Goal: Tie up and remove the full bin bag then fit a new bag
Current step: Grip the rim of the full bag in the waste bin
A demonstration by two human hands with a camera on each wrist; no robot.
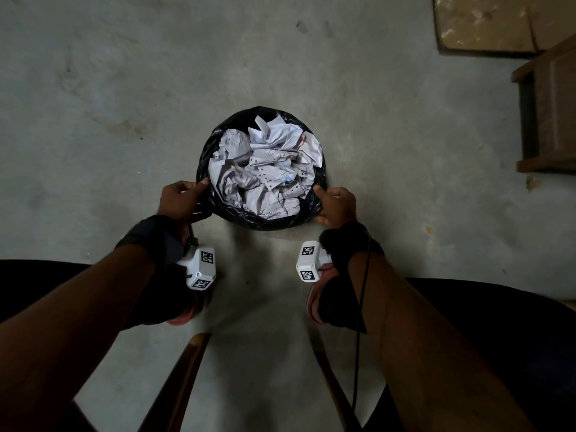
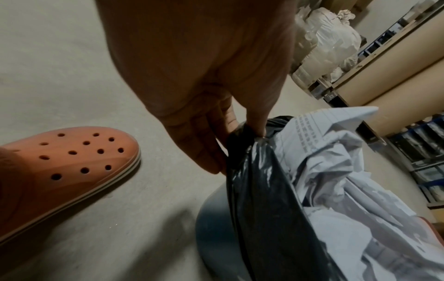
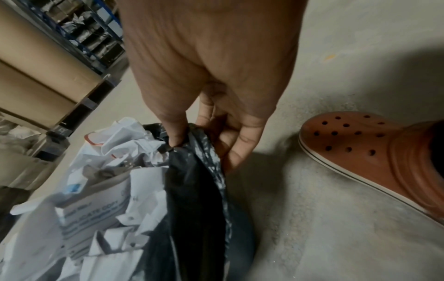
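Note:
A round bin lined with a black bin bag stands on the concrete floor, heaped with crumpled white paper. My left hand pinches the bag's rim on its left side; in the left wrist view the thumb and fingers hold a fold of black plastic over the grey bin wall. My right hand pinches the rim on the right side, and the right wrist view shows its thumb and fingers gripping the black bag beside the paper.
My feet in orange clogs stand on either side, near the bin. A wooden piece of furniture and a cardboard sheet lie at the far right. Shelving and stacked sacks line the room's edge. Chair legs are below.

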